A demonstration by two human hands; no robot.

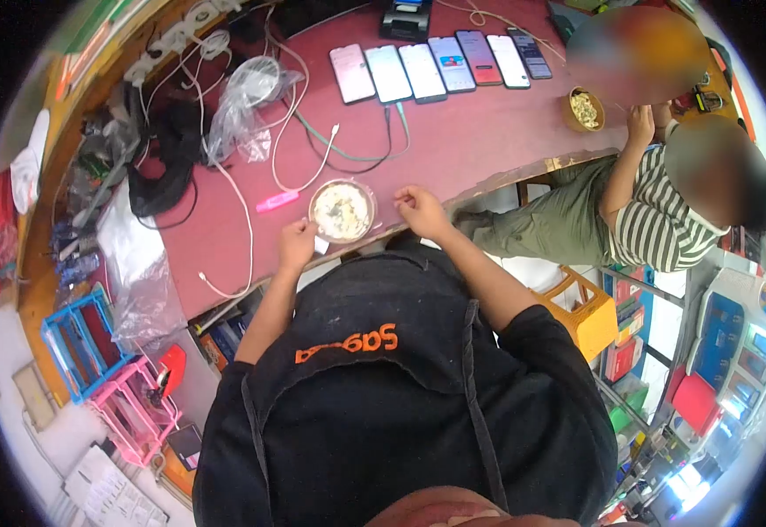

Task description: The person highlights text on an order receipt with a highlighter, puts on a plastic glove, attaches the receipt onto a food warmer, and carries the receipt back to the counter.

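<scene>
A round bowl point(343, 211) of pale food with darker bits in the middle sits near the front edge of the reddish table. My left hand point(298, 244) is at its left rim, thumb and fingers pinched together on the edge. A small white piece point(321, 246) shows just below those fingertips. To the right of the bowl, my right hand point(421, 212) is over the table edge with its fingers curled in; I cannot tell what, if anything, is in them. A pink marker-like stick point(278, 203) lies left of the bowl.
Several phones point(422, 72) lie in a row at the back of the table point(453, 140). White cables point(247, 228) and plastic bags point(247, 92) cover the left side. At right, a seated person point(664, 206) is by another bowl point(583, 110). A yellow stool point(581, 307) stands below.
</scene>
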